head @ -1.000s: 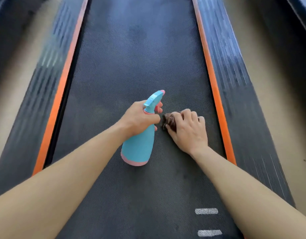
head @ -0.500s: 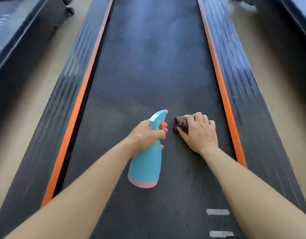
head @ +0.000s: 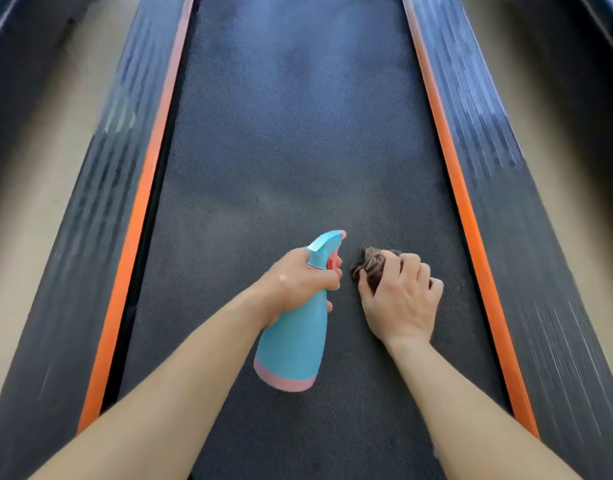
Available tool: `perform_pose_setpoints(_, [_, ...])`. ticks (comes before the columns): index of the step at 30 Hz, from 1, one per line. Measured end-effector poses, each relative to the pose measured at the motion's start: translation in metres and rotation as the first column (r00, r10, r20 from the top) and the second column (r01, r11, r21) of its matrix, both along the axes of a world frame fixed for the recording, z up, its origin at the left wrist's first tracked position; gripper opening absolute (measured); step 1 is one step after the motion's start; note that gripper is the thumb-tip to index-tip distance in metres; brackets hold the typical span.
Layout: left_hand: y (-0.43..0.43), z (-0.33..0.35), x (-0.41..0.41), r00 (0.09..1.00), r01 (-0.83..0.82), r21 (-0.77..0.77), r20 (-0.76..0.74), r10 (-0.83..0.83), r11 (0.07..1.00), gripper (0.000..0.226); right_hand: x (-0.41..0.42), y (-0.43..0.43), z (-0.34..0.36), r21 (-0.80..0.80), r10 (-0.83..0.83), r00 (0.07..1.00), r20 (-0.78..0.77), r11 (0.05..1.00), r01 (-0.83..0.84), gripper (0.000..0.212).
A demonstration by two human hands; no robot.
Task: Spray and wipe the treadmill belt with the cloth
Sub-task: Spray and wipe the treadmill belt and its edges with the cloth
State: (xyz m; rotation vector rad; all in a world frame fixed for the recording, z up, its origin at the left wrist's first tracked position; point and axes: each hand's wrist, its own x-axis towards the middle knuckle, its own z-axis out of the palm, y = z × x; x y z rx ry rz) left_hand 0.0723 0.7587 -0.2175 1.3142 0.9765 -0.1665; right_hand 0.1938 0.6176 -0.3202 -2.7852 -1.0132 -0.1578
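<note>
Two hands work low over the treadmill belt [head: 298,150], a broad, dark, finely textured band running up the middle of the view between orange strips [head: 450,161]. Its weave looks grippy rather than slick, so I judge that a wipe will drag a little and call for firm downward pressure.

The spray bottle [head: 291,337], blue with a pink base and pink trigger, hangs tilted above the near middle of the belt, with its nozzle aimed up the belt. The left hand [head: 298,278] is wrapped round its narrow neck, a finger curled on the trigger. That neck seems the right place to hold it, since the smooth plastic body is wide and probably slippery when wet. How full it is cannot be told, so its weight is a guess: light to moderate.

The cloth [head: 372,266], small, brown and bunched, lies on the belt toward its right side. The right hand [head: 402,299] covers most of it, fingers curled over the wad and pressing it to the belt. Soft and limp, it likely handles best balled under the palm, as a loose corner could fold under or trail.
</note>
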Motion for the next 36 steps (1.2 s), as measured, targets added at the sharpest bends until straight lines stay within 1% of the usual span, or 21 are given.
perform_pose_setpoints(1, [0.002,0.0,0.001,1.0,0.002,0.012,-0.008,-0.002,1.0,0.036,0.0,0.0,-0.001,0.007,-0.001,1.0,0.005,1.0,0.001,0.054])
perform_pose_setpoints(3, [0.005,-0.003,0.002,1.0,-0.013,0.032,-0.015,0.013,0.999,0.021,-0.001,0.0,-0.001,0.018,0.004,1.0,0.009,1.0,-0.004,0.056])
perform_pose_setpoints(6, [0.009,-0.008,0.001,1.0,-0.023,0.027,-0.002,0.023,0.999,0.017,0.0,-0.001,-0.001,0.026,-0.003,1.0,0.015,1.0,0.002,0.053])
perform_pose_setpoints(7, [0.011,-0.009,0.001,1.0,0.0,0.024,0.006,0.0,1.0,0.019,0.0,-0.001,-0.001,0.032,-0.006,1.0,0.018,0.999,0.006,0.052])
perform_pose_setpoints(10, [0.013,-0.008,-0.001,0.999,0.038,0.0,0.037,-0.038,0.999,0.044,-0.001,-0.002,-0.001,0.035,-0.018,1.0,0.002,0.999,0.018,0.049])
perform_pose_setpoints(12, [0.016,-0.006,-0.001,0.997,0.028,-0.014,0.069,-0.027,1.0,0.043,0.004,0.003,0.0,0.038,-0.014,1.0,-0.005,0.999,0.014,0.047])
perform_pose_setpoints(15, [0.023,-0.001,-0.005,0.994,-0.005,0.004,0.113,0.004,1.0,0.028,0.034,0.034,0.006,0.012,0.04,0.999,-0.004,0.999,-0.04,0.053])
perform_pose_setpoints(16, [0.025,-0.001,-0.006,0.992,-0.021,0.012,0.125,0.019,1.0,0.029,0.048,0.05,0.008,-0.013,0.049,0.999,-0.017,0.999,-0.049,0.055])
perform_pose_setpoints(19, [0.031,0.0,-0.009,0.986,-0.067,0.035,0.152,0.061,0.997,0.043,0.081,0.1,0.015,-0.084,0.03,0.995,-0.092,0.996,-0.038,0.057])
perform_pose_setpoints(22, [0.038,-0.001,-0.01,0.983,-0.095,0.055,0.161,0.085,0.994,0.048,0.081,0.11,0.016,-0.092,0.006,0.995,-0.095,0.996,-0.015,0.055])
perform_pose_setpoints(23, [0.04,-0.001,-0.01,0.982,-0.107,0.051,0.163,0.097,0.993,0.049,0.071,0.1,0.015,-0.082,0.037,0.997,-0.068,0.996,-0.043,0.054])
perform_pose_setpoints(25, [0.044,-0.002,-0.01,0.978,-0.129,0.041,0.168,0.12,0.991,0.047,0.046,0.07,0.009,-0.032,0.166,0.986,0.008,0.986,-0.166,0.049])
perform_pose_setpoints(27, [0.048,-0.003,-0.011,0.978,-0.134,0.034,0.168,0.127,0.99,0.042,0.035,0.049,0.005,-0.017,0.281,0.959,0.035,0.96,-0.28,0.048])
perform_pose_setpoints(28, [0.049,-0.003,-0.011,0.978,-0.132,0.029,0.169,0.126,0.991,0.037,0.039,0.047,0.004,-0.03,0.301,0.953,0.032,0.954,-0.3,0.05])
perform_pose_setpoints(31, [0.051,-0.004,-0.014,0.978,-0.128,0.041,0.17,0.119,0.991,0.031,0.062,0.076,0.006,-0.068,0.249,0.968,0.014,0.966,-0.248,0.051])
perform_pose_setpoints(33, [0.052,-0.003,-0.016,0.979,-0.13,0.042,0.164,0.121,0.991,0.032,0.077,0.105,0.01,-0.086,0.156,0.986,-0.061,0.983,-0.161,0.053])
perform_pose_setpoints(34, [0.052,-0.002,-0.016,0.979,-0.131,0.039,0.164,0.123,0.991,0.035,0.082,0.118,0.011,-0.091,0.098,0.991,-0.095,0.99,-0.107,0.053])
perform_pose_setpoints(36, [0.053,-0.001,-0.018,0.978,-0.141,0.039,0.163,0.133,0.989,0.045,0.079,0.128,0.013,-0.097,0.031,0.993,-0.11,0.994,-0.042,0.053])
